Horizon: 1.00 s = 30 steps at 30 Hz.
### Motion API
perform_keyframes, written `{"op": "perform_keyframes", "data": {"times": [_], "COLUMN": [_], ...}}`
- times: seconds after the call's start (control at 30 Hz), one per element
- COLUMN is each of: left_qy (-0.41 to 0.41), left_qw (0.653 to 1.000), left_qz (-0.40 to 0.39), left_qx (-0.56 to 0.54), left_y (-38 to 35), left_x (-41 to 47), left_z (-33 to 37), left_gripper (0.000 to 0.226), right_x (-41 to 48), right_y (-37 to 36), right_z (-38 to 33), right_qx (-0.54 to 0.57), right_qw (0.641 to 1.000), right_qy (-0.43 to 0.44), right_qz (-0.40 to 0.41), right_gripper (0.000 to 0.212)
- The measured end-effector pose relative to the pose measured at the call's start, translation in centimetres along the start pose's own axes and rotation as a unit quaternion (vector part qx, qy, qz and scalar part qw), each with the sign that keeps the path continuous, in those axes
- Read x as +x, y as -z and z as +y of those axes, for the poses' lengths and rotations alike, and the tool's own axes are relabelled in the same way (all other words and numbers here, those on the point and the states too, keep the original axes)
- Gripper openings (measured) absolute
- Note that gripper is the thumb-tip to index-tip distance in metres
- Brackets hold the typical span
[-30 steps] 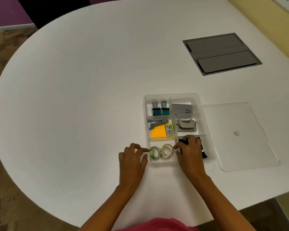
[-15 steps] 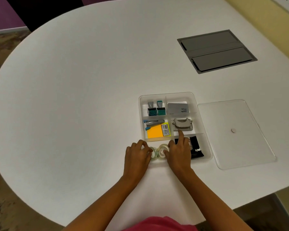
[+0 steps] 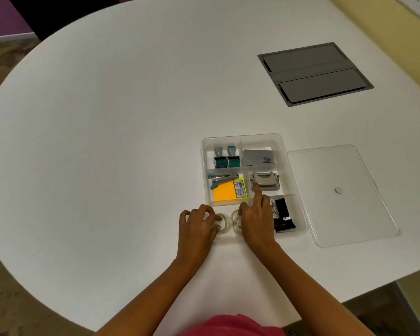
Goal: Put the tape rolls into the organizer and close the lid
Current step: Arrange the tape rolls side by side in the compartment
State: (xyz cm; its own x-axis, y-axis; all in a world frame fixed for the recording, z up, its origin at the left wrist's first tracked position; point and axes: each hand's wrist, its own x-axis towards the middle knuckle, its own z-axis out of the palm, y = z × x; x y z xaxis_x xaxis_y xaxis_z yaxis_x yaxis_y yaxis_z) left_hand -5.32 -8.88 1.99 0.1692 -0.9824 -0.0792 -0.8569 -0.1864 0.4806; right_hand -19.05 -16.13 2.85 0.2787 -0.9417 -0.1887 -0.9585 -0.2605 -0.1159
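Tape rolls sit side by side in the near-left compartment of the organizer (image 3: pixel 284 151), and both your hands are on them. Your left hand (image 3: pixel 197 226) is curled, its fingertips pinched on the left tape roll (image 3: pixel 222 223), a clear glossy ring with a pale core. Your right hand (image 3: pixel 257 220) covers most of the right tape roll (image 3: pixel 235 218), thumb and bent fingers closed on it, while the index finger points straight out over the divider towards the hole punch (image 3: pixel 264 181). Whether the rolls rest fully on the compartment floor you cannot tell from here.

Around your grip, the organizer is a shallow rectangular tray of translucent plastic with rounded corners and thin dividers making six cells. Beside your right hand lie black binder clips (image 3: pixel 283 214) with shiny wire handles. Past the rolls lies a flat orange sticky-note pad (image 3: pixel 226 194) with a barcode label and, just beyond it, a metal stapler (image 3: pixel 224 177) with blue ends. The hole punch is dull grey metal. The far cells hold two stamps (image 3: pixel 227 158) with teal bodies and a grey card box (image 3: pixel 258 157).

Just right of the tray, the clear lid (image 3: pixel 349 214) lies flat on the smooth white rounded surface (image 3: pixel 107 141), a small round white knob at its middle. Farther off, a grey rectangular panel (image 3: pixel 313 73) is set flush into the surface.
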Motion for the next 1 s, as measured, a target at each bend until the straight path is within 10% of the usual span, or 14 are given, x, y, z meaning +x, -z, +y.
{"op": "perform_keyframes", "data": {"times": [1.0], "left_qy": [-0.042], "left_qw": [0.999], "left_qz": [0.029], "left_qx": [-0.003], "left_y": [0.0], "left_x": [0.1], "left_z": [-0.3], "left_gripper": [0.027], "right_x": [-0.8], "right_y": [1.5], "right_z": [-0.2], "right_qx": [-0.063], "right_qw": [0.992], "right_qy": [0.114], "right_qz": [-0.002], "right_gripper": [0.041]}}
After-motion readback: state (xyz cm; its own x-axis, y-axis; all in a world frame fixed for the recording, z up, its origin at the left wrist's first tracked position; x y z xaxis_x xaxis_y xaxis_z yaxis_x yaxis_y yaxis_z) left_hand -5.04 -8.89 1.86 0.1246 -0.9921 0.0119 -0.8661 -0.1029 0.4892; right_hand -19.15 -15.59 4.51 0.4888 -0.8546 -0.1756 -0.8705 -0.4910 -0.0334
